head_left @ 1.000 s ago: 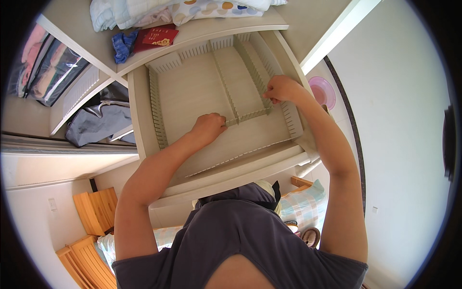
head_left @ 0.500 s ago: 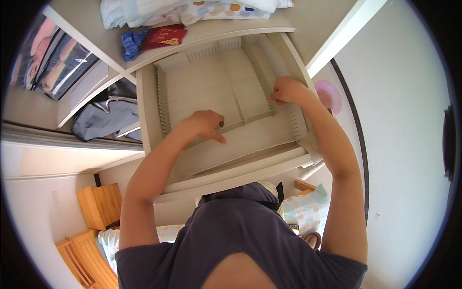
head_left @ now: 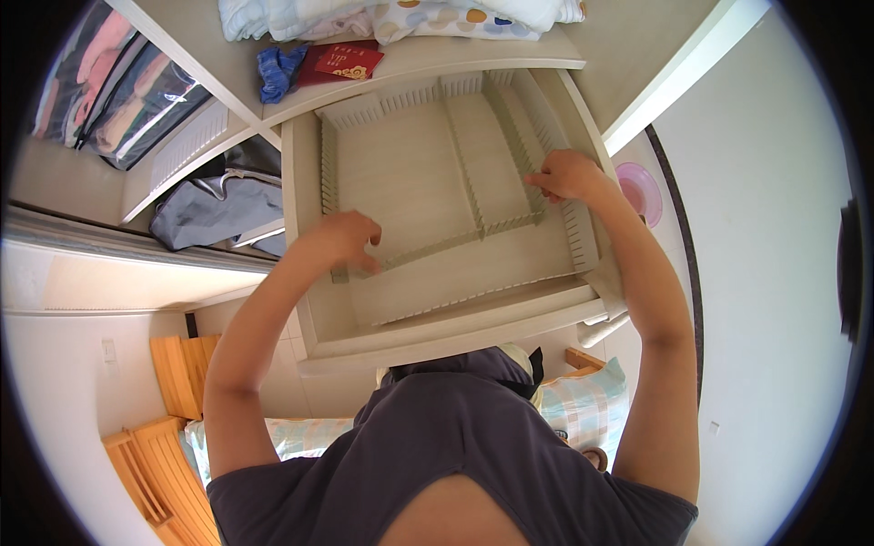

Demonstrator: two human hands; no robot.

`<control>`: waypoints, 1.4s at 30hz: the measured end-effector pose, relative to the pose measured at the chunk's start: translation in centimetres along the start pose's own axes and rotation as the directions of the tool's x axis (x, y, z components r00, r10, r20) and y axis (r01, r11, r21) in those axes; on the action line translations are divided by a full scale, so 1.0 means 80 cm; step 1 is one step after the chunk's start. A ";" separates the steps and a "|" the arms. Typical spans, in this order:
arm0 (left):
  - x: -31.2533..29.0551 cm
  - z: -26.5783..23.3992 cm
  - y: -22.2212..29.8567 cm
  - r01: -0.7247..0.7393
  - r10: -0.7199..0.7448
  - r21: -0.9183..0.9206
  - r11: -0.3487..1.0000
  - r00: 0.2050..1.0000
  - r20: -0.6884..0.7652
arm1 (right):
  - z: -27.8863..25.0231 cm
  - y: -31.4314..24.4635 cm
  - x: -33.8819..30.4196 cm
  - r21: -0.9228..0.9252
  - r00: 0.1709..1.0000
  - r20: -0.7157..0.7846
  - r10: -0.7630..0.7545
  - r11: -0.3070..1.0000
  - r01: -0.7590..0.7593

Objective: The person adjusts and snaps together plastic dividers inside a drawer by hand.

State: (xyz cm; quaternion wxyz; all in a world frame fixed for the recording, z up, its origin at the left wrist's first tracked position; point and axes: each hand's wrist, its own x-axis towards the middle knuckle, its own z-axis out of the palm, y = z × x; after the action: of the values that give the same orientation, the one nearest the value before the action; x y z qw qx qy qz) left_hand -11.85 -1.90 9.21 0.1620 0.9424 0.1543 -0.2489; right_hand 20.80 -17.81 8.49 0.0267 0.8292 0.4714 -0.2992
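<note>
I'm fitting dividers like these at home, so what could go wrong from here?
The thin cross divider might bow or pop loose if pushed unevenly. The right hand, at the right lengthwise divider, could knock it askew. Leaning on the pulled-out drawer might strain it.

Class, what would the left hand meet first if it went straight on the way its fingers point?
Probably the near end of the slotted cross divider in the drawer, just beyond the left hand; the hand's height above it is unclear.
</note>
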 end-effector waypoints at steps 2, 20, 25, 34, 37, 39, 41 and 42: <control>-0.001 0.013 0.017 0.033 -0.037 0.048 0.998 0.996 0.085 | 0.001 0.002 0.002 0.030 1.000 -0.004 -0.004 1.000 0.004; 0.012 0.040 0.014 0.138 -0.083 0.416 0.899 0.986 -0.148 | 0.008 -0.009 -0.008 -0.074 0.999 -0.009 -0.044 0.996 0.043; 0.016 0.044 0.011 0.169 -0.128 0.374 0.912 0.983 -0.132 | 0.007 -0.009 -0.009 -0.062 0.999 -0.001 -0.042 0.997 0.042; 0.016 0.040 0.006 0.175 -0.169 0.041 0.984 0.979 -0.115 | 0.008 -0.008 -0.006 -0.091 0.999 0.012 -0.038 0.995 0.039; 0.010 0.034 0.008 0.138 -0.150 -0.080 0.987 0.975 -0.166 | 0.008 -0.011 -0.008 -0.096 1.000 0.010 -0.030 0.995 0.030; 0.008 0.029 0.007 0.113 -0.143 -0.162 0.980 0.973 -0.182 | 0.008 -0.009 -0.007 -0.103 0.999 0.004 -0.045 0.994 0.045; 0.008 0.025 0.006 0.144 -0.192 -0.288 0.947 0.971 -0.145 | 0.008 -0.009 -0.008 -0.107 0.999 0.007 -0.041 0.993 0.041; 0.007 0.024 0.005 0.162 -0.217 -0.348 0.923 0.968 -0.124 | 0.007 -0.010 -0.008 -0.108 0.999 0.013 -0.032 0.994 0.033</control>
State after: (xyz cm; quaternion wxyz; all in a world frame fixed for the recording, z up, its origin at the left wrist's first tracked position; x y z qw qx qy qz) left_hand -12.07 -2.86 7.42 0.2822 0.8984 0.2976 -0.1571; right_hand 19.64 -18.02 8.53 0.0693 0.8170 0.5003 -0.2782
